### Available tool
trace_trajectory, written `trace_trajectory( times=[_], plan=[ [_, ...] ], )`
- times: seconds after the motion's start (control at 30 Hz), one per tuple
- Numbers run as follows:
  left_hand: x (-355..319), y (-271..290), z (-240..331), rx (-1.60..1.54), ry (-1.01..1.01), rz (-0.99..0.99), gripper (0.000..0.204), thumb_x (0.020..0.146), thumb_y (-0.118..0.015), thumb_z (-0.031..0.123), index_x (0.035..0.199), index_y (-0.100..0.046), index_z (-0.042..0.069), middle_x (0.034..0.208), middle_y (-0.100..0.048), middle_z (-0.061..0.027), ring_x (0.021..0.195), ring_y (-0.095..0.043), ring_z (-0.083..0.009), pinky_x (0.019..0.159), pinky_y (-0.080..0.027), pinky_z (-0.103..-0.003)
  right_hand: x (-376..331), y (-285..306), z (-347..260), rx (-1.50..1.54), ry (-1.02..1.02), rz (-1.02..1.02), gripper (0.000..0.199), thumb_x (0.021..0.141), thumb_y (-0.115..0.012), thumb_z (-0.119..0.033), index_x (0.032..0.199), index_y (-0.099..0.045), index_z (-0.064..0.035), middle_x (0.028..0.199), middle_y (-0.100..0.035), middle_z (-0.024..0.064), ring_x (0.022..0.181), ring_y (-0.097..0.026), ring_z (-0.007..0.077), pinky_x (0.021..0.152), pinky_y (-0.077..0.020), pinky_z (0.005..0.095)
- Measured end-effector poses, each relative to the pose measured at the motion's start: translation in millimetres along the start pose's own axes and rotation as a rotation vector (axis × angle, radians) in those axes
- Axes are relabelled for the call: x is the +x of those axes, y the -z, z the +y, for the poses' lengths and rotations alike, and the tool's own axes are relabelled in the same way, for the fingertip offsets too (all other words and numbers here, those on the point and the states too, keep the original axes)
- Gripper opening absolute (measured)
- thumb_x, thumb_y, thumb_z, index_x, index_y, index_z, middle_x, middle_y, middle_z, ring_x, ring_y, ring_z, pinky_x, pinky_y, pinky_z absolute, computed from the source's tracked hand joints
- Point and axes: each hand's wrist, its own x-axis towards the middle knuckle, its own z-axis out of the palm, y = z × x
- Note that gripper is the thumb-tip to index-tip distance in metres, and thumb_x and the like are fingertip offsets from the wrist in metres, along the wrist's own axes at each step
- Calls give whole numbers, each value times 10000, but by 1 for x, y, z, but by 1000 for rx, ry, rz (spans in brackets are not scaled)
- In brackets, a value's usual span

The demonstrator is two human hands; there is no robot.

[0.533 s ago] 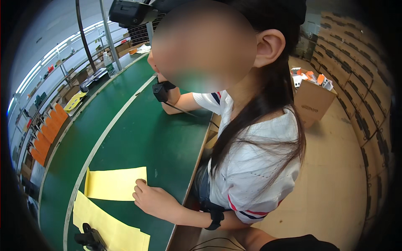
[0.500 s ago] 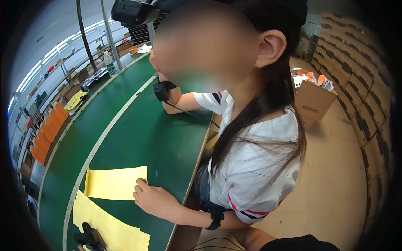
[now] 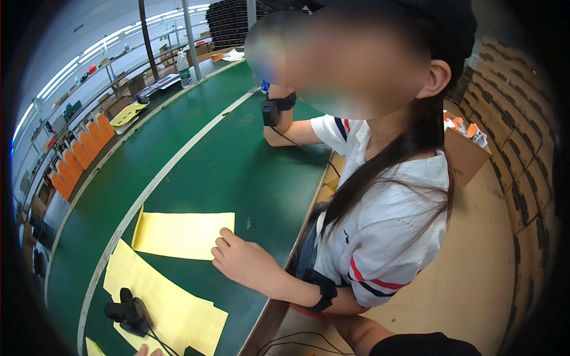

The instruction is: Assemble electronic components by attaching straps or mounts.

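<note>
- A long green counter (image 3: 196, 166) runs away from the camera, with a white line (image 3: 178, 160) down its length. Shelving stands along its far left side, with a row of orange packs (image 3: 77, 154) on it.
- To the right stands an open cardboard box (image 3: 466, 157) on a pale floor, with stacked cartons behind it.
- A co-worker in a white shirt sits at the counter's right edge. Their hand (image 3: 246, 264) rests palm down on the counter, and its loosely spread fingers touch the right edge of a flat yellow sheet (image 3: 178, 234).
- A longer yellow strip (image 3: 172, 302) lies nearer the camera, just beside that sheet.
- A small black device (image 3: 127, 311) sits on the left end of the strip, and a thin cable (image 3: 157, 344) trails from it toward the lower edge.
- Of the wearer's left hand (image 3: 147, 351) only the tips show at the bottom rim, just beside the cable and near the device (too little shows to tell whether the fingers are apart or closed).
- The wearer's right hand is out of view.
</note>
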Motion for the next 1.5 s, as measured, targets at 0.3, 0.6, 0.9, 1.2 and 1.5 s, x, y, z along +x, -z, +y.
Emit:
trace_trajectory(
  times=[0.3, 0.6, 0.9, 1.2, 1.5],
  plan=[
    [5, 7, 1, -331, -97, -121, 113, 675, -482, -25, 755, -553, -61, 618, -516, -136, 572, -521, -248, 495, -412, -322, 3, -9, -5, 61, 0, 30, 61, 614, -521, -44, 654, -486, -73, 705, -453, 14, 769, -437, 157, 765, -338, 237],
    [6, 6, -2, -354, -100, -118, 106, 669, -488, -25, 738, -562, -58, 560, -488, -117, 514, -501, -229, 423, -381, -297, 4, -6, -3, 129, 1, 32, 78, 634, -515, -6, 682, -505, -67, 712, -462, 13, 758, -440, 160, 776, -321, 261],
    [10, 8, 2, -371, -100, -171, 131, 661, -484, -37, 769, -554, -60, 582, -495, -117, 518, -497, -237, 443, -391, -307, 4, -3, 0, 62, 27, 11, 59, 620, -516, -59, 668, -485, -68, 718, -456, 15, 781, -435, 162, 787, -336, 249],
    [12, 19, 8, -392, -117, -179, 179, 662, -497, -3, 818, -545, -76, 573, -465, -108, 519, -473, -221, 455, -375, -308, 6, -2, -3, 142, -1, 14, 69, 613, -516, -38, 671, -485, -58, 712, -447, 17, 779, -431, 161, 777, -331, 246],
    [10, 12, 5, -388, -207, -151, 174, 707, -464, 60, 790, -552, -66, 537, -453, -81, 495, -465, -193, 412, -363, -300, 2, 1, 1, 38, 41, -31, 66, 620, -516, -29, 668, -481, -56, 714, -438, 14, 766, -425, 152, 773, -327, 243]
  ],
)
